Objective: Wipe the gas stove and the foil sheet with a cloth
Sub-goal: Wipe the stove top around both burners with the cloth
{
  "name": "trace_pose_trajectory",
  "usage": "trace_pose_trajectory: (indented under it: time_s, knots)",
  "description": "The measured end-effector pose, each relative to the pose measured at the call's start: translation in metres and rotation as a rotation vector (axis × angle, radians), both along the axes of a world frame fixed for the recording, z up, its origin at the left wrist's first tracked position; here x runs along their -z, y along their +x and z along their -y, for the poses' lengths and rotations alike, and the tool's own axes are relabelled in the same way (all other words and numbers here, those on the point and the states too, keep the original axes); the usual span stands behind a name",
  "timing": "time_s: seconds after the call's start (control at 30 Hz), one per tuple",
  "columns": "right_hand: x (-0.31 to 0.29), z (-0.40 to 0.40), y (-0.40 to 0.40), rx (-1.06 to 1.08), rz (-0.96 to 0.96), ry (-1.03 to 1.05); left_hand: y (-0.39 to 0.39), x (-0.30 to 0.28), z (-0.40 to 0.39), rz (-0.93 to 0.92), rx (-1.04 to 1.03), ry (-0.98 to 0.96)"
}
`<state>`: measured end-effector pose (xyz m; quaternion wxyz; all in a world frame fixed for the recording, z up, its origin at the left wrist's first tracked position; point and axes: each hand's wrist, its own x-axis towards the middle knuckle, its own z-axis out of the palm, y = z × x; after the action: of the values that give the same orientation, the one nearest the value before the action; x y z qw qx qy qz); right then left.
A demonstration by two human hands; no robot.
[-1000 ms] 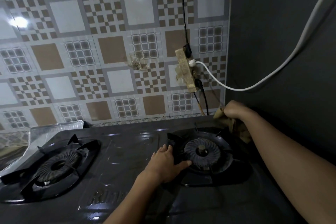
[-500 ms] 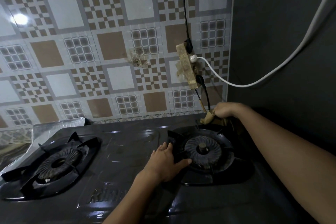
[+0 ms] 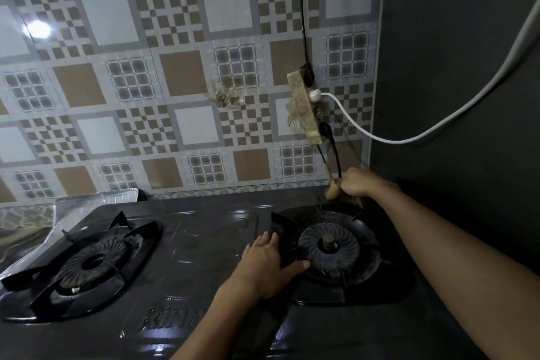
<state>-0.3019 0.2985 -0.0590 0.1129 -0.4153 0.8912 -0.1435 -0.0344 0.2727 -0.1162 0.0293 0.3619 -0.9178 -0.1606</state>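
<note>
A black two-burner gas stove (image 3: 210, 245) fills the lower frame. My right hand (image 3: 358, 183) grips a bunched tan cloth (image 3: 334, 190) pressed onto the stove's far right back corner, behind the right burner (image 3: 328, 248). Fingers spread, my left hand (image 3: 268, 264) lies flat on the stove top, and its thumb and fingertips touch the left side of the right burner's pan support. A shiny foil sheet (image 3: 96, 199) sticks out behind the stove's left back corner, beyond the left burner (image 3: 90, 264).
A patterned tiled wall (image 3: 175, 90) stands right behind the stove. A taped power strip (image 3: 305, 109) hangs on it, with black cords and a white cable (image 3: 409, 139) running off right. A dark wall (image 3: 455, 82) closes the right side.
My right hand with the cloth has slid left and back along the stove's rear edge, away from the right wall. My left hand has stayed on the stove top.
</note>
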Motion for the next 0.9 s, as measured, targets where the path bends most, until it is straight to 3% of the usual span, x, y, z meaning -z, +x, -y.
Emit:
trace_pose_trajectory:
  time_s: [0.13, 0.2, 0.33, 0.5, 0.7, 0.8, 0.9]
  knots:
    - [-0.013, 0.000, 0.002, -0.030, 0.145, 0.060, 0.001, 0.001, 0.000, -0.003, 0.008, 0.005]
    - [-0.019, 0.001, -0.004, 0.008, 0.182, -0.023, 0.001, 0.001, 0.000, 0.008, 0.009, 0.003]
    - [-0.031, 0.005, -0.011, 0.087, -0.026, -0.169, 0.000, 0.000, -0.001, 0.015, 0.001, 0.008]
    - [-0.010, 0.008, -0.002, -0.060, 0.060, 0.047, 0.002, -0.002, -0.002, 0.026, -0.001, 0.021]
    - [-0.012, 0.004, -0.009, -0.100, 0.151, 0.063, 0.002, -0.003, -0.005, 0.032, -0.003, 0.007]
    - [-0.028, 0.008, -0.019, -0.021, 0.133, -0.107, 0.003, -0.004, -0.003, 0.023, -0.007, -0.003]
    - [-0.030, 0.012, -0.028, 0.104, -0.005, -0.263, 0.001, -0.003, -0.003, 0.026, -0.006, -0.008]
